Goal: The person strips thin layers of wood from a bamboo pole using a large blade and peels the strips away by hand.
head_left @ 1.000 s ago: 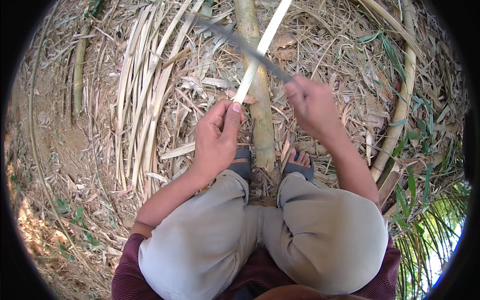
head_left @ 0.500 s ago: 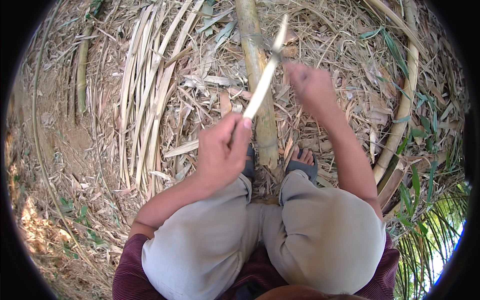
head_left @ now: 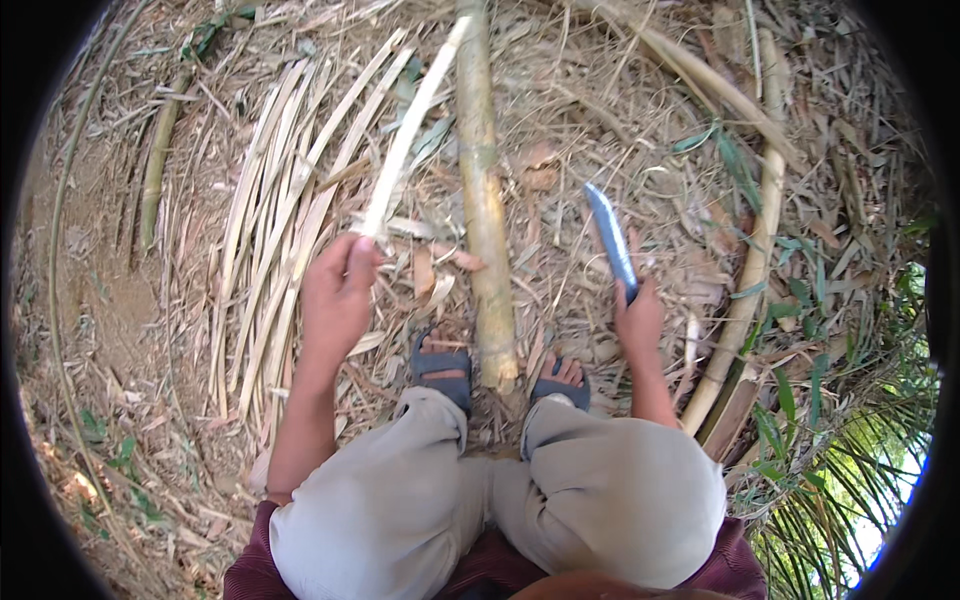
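My left hand [head_left: 338,295] grips the near end of a long pale bamboo strip [head_left: 412,130] that reaches away toward the top of the view. My right hand [head_left: 640,322] holds a knife [head_left: 611,240] with its blade pointing up and away, apart from the strip. Between my feet lies a thick bamboo pole [head_left: 483,200], running straight away from me. A pile of split bamboo strips [head_left: 275,230] lies on the ground just left of my left hand.
I squat in sandals [head_left: 441,362] on ground covered with dry leaves and husks. Another bamboo culm [head_left: 752,270] lies at the right, a thin green one [head_left: 152,180] at the far left. Green fronds [head_left: 830,480] at lower right.
The knife has come off the strip and swung out to the right. My left hand has carried the strip leftward, away from the pole, toward the pile of strips.
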Motion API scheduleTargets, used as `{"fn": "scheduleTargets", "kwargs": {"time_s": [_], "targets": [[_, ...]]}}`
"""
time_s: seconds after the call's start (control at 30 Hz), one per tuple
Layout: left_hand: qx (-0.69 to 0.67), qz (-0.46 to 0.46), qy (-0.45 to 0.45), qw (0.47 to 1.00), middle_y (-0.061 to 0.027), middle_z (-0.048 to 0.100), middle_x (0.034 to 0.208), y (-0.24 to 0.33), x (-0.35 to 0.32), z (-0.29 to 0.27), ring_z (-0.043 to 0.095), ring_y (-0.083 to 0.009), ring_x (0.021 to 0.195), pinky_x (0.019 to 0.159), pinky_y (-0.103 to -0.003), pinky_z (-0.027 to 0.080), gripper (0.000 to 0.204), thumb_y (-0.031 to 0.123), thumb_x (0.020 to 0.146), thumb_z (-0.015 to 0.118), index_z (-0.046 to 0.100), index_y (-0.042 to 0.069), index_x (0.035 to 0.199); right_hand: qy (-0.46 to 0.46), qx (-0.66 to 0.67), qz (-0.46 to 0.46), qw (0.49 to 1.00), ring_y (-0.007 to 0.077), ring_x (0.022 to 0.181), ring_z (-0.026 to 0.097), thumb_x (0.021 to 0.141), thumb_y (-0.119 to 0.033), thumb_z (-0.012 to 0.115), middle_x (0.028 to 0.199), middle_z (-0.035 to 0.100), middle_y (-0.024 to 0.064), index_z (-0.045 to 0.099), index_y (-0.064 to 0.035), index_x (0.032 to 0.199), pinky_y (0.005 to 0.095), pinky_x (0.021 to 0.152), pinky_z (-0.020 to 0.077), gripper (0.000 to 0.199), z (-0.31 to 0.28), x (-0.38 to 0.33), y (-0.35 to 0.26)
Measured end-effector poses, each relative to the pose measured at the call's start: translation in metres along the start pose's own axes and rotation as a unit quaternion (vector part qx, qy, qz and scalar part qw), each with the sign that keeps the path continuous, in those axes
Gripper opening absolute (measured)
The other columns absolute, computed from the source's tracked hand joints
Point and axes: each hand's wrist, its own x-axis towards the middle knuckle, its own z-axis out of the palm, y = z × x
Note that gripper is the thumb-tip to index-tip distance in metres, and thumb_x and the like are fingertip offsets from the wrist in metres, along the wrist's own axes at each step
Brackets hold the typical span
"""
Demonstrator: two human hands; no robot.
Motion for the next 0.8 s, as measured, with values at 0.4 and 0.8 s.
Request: {"fn": "scheduleTargets", "kwargs": {"time_s": [0.4, 0.8], "targets": [[-0.366, -0.150, -0.256, 0.882, 0.0066, 0.037, 0.059, 0.134, -0.080, -0.108, 0.024, -0.0024, 0.042, 0.038, -0.021, 0.016, 0.027, 0.028, 0.104, 0.047, 0.052, 0.009, 0.085, 0.285, -0.059, -0.712, 0.639, 0.0283, 0.135, 0.044, 0.091, -0.024, 0.058, 0.138, 0.053, 0.0058, 0.054, -0.0231, 0.135, 0.0438, 0.115, 0.0307, 0.044, -0.225, -0.023, -0.322], [0.294, 0.102, 0.243, 0.919, -0.0128, 0.054, 0.069, 0.098, -0.219, -0.244, 0.053, -0.0200, 0.059, 0.057, -0.037, 0.042, 0.026, 0.027, 0.101, 0.055, 0.053, 0.002, 0.108, 0.203, -0.013, -0.620, 0.758, 0.0281, 0.072, 0.067, 0.097, -0.024, 0.054, 0.076, 0.069, 0.0077, 0.068, -0.0172, 0.099, 0.0431, 0.061, 0.0502, 0.015, -0.306, -0.064, -0.420]]}}
